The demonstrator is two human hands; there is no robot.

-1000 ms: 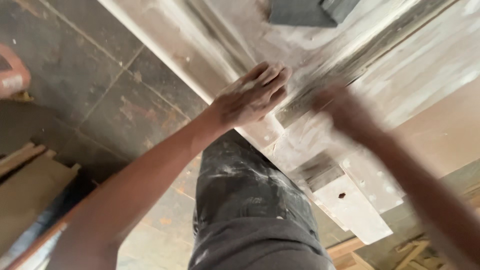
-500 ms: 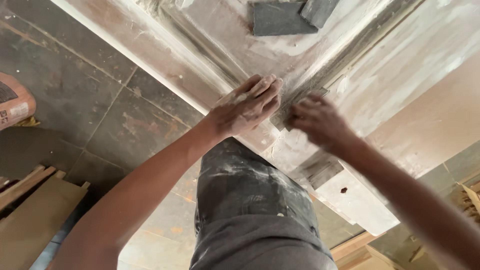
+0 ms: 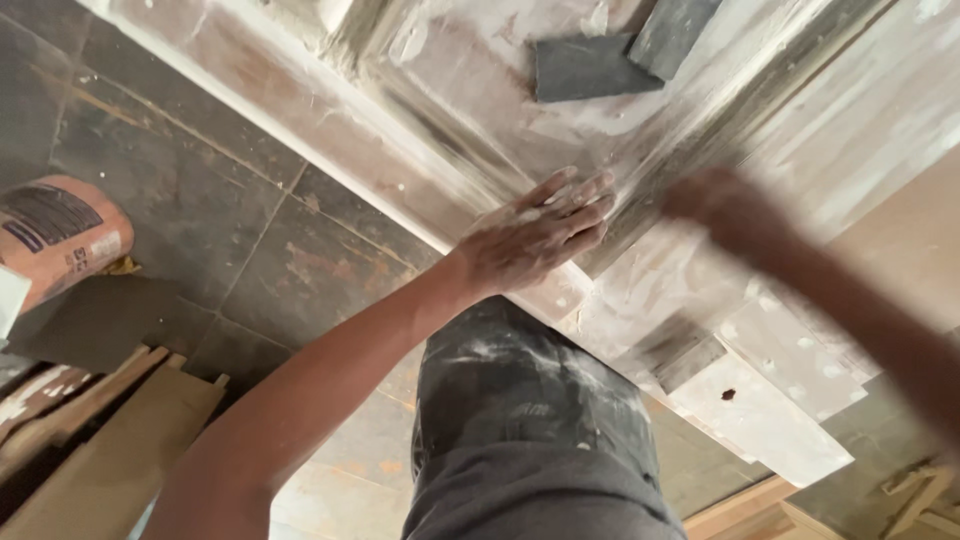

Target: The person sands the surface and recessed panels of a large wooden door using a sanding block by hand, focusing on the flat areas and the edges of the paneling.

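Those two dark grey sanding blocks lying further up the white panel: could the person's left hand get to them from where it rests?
Probably yes. The left hand lies flat on the panel, and the sanding blocks sit beyond its fingertips with nothing between.

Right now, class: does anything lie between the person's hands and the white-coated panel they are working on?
Nothing visible does. The left hand lies flat on the panel. The blurred right hand is at its moulded groove. Two grey blocks lie farther up, clear of both.

left hand (image 3: 535,235) flat on white-dusted wooden panel (image 3: 430,120); right hand (image 3: 715,200) blurred beside it, on moulding.
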